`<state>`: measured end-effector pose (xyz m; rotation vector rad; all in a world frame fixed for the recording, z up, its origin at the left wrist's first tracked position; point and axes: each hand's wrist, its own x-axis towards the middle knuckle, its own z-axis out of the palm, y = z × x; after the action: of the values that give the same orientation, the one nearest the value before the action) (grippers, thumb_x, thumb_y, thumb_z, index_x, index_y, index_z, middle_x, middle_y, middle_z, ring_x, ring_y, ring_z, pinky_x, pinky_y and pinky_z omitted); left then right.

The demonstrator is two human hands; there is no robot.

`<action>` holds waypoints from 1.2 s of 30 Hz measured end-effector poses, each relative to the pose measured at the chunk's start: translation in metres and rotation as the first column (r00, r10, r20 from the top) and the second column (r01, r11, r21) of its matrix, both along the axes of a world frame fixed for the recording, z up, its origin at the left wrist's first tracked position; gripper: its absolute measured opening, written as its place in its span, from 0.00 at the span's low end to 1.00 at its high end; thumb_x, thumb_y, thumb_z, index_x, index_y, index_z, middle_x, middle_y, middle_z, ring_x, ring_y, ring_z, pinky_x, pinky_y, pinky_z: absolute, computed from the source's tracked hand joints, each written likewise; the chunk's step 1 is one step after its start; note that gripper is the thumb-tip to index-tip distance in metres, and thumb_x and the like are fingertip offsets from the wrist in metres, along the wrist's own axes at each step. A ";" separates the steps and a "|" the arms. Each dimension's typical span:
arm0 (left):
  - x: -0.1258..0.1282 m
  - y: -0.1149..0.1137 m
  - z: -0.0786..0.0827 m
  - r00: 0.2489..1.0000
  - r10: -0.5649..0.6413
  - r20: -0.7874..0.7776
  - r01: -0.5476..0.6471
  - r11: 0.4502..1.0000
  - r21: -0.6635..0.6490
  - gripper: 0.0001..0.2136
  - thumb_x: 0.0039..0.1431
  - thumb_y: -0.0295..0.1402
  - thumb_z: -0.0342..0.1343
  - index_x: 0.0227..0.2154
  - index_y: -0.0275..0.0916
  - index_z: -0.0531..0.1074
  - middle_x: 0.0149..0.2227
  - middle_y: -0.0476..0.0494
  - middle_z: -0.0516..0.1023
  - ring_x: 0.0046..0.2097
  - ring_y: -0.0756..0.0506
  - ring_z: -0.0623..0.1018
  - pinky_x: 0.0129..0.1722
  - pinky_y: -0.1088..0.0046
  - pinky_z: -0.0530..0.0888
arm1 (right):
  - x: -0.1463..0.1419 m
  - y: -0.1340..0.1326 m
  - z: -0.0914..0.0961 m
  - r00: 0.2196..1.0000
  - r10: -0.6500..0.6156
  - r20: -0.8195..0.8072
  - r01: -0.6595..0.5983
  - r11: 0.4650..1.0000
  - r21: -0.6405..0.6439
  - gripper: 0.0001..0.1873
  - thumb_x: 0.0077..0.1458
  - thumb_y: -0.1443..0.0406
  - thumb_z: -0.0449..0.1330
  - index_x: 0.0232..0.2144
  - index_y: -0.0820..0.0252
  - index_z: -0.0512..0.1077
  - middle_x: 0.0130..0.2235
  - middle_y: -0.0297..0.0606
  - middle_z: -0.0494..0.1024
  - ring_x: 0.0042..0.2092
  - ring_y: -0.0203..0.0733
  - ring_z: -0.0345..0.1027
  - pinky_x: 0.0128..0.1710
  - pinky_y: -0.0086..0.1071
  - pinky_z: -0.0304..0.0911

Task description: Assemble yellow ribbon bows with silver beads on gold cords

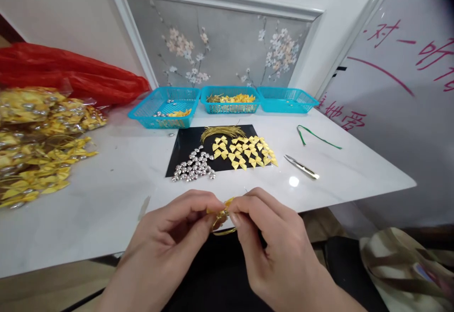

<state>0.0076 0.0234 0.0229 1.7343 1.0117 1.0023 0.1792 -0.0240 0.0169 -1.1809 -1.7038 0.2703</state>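
My left hand [170,241] and my right hand [273,246] meet at the near edge of the white table [117,179]. Both pinch a small yellow bow with a loop of gold cord [223,217] between their fingertips. Just beyond them lies a black mat [184,146]. On it are several silver heart beads [193,166], several yellow bows [244,151] and a bundle of gold cords [222,131].
Three blue baskets [165,108] [230,100] [287,99] stand at the back, two holding yellow pieces. Bags of finished yellow bows [39,142] and a red bag [67,73] lie at left. Small snips [301,166] and a green ribbon [315,137] lie at right.
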 end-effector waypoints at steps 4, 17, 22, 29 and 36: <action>-0.005 0.000 -0.001 1.000 -0.019 -0.005 0.019 1.000 0.018 0.12 0.61 0.27 0.60 0.36 0.56 0.83 0.40 0.58 0.83 0.37 0.52 0.84 0.39 0.87 0.80 | -0.002 0.000 -0.001 1.000 -0.015 0.021 0.014 1.000 0.021 0.11 0.63 0.76 0.52 0.34 0.66 0.74 0.29 0.41 0.75 0.29 0.41 0.70 0.27 0.33 0.68; 0.002 -0.005 0.003 0.985 0.095 -0.141 -0.066 0.977 0.200 0.07 0.58 0.32 0.63 0.34 0.55 0.80 0.37 0.57 0.84 0.37 0.51 0.83 0.32 0.87 0.78 | -0.007 0.000 -0.002 0.998 -0.055 0.030 0.051 0.992 0.115 0.11 0.61 0.78 0.54 0.33 0.70 0.76 0.27 0.44 0.76 0.28 0.42 0.70 0.26 0.34 0.70; -0.002 -0.006 -0.002 0.978 0.114 -0.175 -0.073 0.971 0.227 0.07 0.60 0.32 0.61 0.35 0.55 0.79 0.38 0.59 0.84 0.38 0.50 0.83 0.35 0.84 0.79 | -0.009 0.001 -0.009 0.987 -0.121 0.110 0.097 0.975 0.199 0.10 0.61 0.78 0.54 0.35 0.69 0.75 0.27 0.42 0.76 0.28 0.41 0.70 0.27 0.34 0.69; 0.000 -0.009 -0.004 0.976 0.121 -0.182 -0.074 0.966 0.247 0.08 0.62 0.31 0.61 0.37 0.56 0.78 0.39 0.59 0.83 0.41 0.50 0.82 0.39 0.84 0.78 | -0.015 -0.001 -0.016 0.943 -0.262 0.205 0.180 0.921 0.346 0.08 0.60 0.79 0.56 0.38 0.71 0.75 0.28 0.44 0.77 0.30 0.44 0.71 0.29 0.36 0.69; -0.002 -0.008 -0.005 0.976 0.155 -0.152 -0.112 0.960 0.257 0.06 0.60 0.32 0.62 0.34 0.54 0.79 0.37 0.58 0.83 0.38 0.50 0.82 0.39 0.84 0.79 | -0.020 0.000 -0.018 0.929 -0.310 0.205 0.212 0.896 0.391 0.06 0.59 0.79 0.59 0.37 0.71 0.75 0.28 0.45 0.79 0.29 0.45 0.71 0.29 0.38 0.69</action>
<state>0.0052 0.0158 0.0180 2.0051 1.1669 1.1184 0.1588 -0.0236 -0.0008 -1.1848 -1.6976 -0.3737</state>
